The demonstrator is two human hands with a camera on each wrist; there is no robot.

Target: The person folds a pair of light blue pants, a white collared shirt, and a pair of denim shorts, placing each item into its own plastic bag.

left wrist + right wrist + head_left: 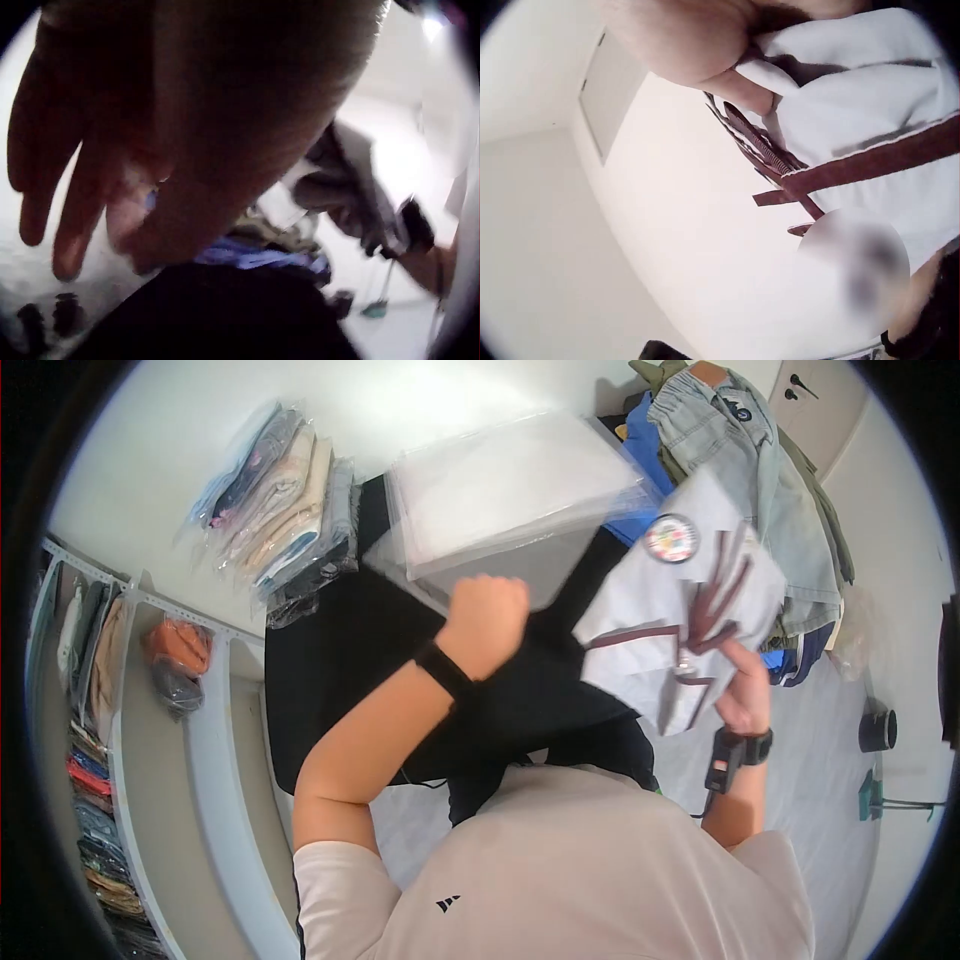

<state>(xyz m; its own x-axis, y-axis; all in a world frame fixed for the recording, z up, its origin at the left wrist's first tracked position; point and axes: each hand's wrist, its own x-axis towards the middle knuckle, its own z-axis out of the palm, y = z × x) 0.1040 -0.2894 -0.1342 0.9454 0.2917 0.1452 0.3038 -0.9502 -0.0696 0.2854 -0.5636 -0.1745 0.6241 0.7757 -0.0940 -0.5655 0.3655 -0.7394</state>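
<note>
My right hand [745, 692] grips a white garment [632, 602] with maroon trim, loose maroon ribbons and a round colourful badge, holding it up at the right of the table. In the right wrist view, fingers pinch the folded white cloth [862, 90] beside a maroon band. The left hand [488, 622] hovers over the black table [335, 690] near the front of some clear plastic bags [520, 485]. Seen from the left wrist, that hand [187, 135] has its fingers hanging loosely, with nothing held.
Folded clothes in clear bags [290, 520] are stacked at the back left. A heap of loose clothes with a light denim piece [715, 425] rises at the back right. Shelves [150, 740] with bagged clothes stand along the left, and a black bin [877, 730] at the right.
</note>
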